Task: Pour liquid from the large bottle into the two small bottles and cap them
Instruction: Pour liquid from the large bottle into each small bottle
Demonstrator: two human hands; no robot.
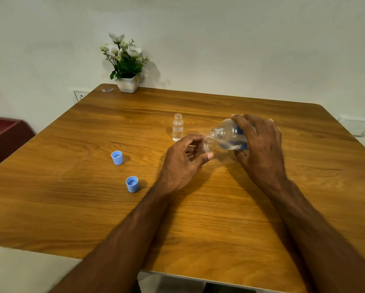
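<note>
Three bottles are counted on the wooden surface (198, 218): one large and two small. Two blue caps are seen as well, both lying open side up and well apart from the bottles; the far cap (117, 157) is placed toward the left, and the near cap (132, 184) is set a little closer to the camera. One potted plant (125, 64) is stood at the far edge, by the wall.

The large bottle (228, 135) is gripped by the right hand (259, 144), the fingers wrapped over its body and the thumb tucked beneath. It is tipped over toward the left, uncapped, with clear liquid pooled along its lower side. Its mouth is held just above the mouth of the near small bottle (207, 143).

That small bottle is kept upright in the left hand (182, 160), which is half curled around it, thumb at the front and fingers behind. Whether any liquid is inside it cannot be told.

The other small bottle (177, 127) is left standing uncapped just behind the left hand, untouched, and is filled most of the way with clear liquid.
</note>
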